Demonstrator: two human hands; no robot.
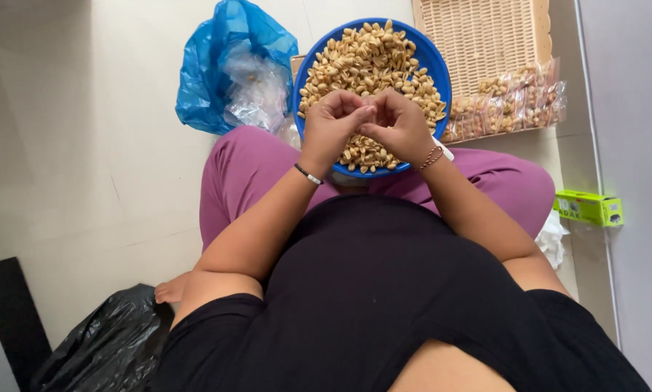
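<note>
A round blue bowl point(436, 59) heaped with pale shelled nuts point(369, 58) rests in front of my crossed legs in purple trousers. My left hand point(333, 123) and my right hand point(398, 123) are held together just above the bowl's near side, fingertips meeting and pinching something small between them. What they pinch is too small to make out; it looks like one nut. A dark bracelet is on my left wrist, a bead bracelet on my right.
A blue plastic bag point(217, 65) with clear bags inside lies left of the bowl. A woven tray point(485, 36) holding clear packets of nuts point(511, 105) stands to the right. A green box point(589, 207) lies at far right, a black bag point(108, 345) at lower left.
</note>
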